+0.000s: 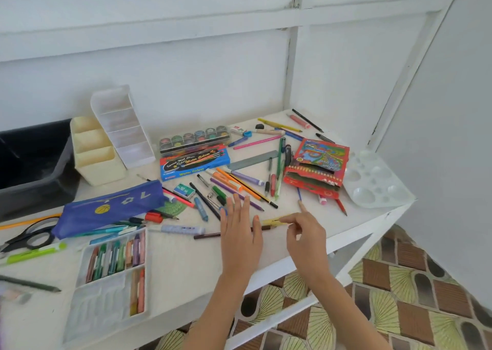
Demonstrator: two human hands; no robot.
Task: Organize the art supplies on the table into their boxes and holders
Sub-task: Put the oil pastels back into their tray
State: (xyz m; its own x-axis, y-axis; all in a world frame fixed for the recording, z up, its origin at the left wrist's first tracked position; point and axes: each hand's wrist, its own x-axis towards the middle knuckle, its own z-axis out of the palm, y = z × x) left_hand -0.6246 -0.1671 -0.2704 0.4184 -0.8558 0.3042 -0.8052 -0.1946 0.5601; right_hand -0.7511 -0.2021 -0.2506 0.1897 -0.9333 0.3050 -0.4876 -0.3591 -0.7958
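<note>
Spanning the view, the white table (186,264) carries scattered supplies. At 9 o'clock sits the blue pouch (111,207); at 7 the crayon tray (106,304); at 10 two empty holders (95,152); at 2 the red pencil box (316,168). Centre, the left hand (241,232) hovers flat, fingers spread wide. The right hand (306,239) pinches a yellow pencil (273,221).

The two holders (106,142) are set at the table's (186,275) back left, the paint box (194,139) just right of them; the crayon tray (111,277) is placed front left, the palette (372,179) far right.
</note>
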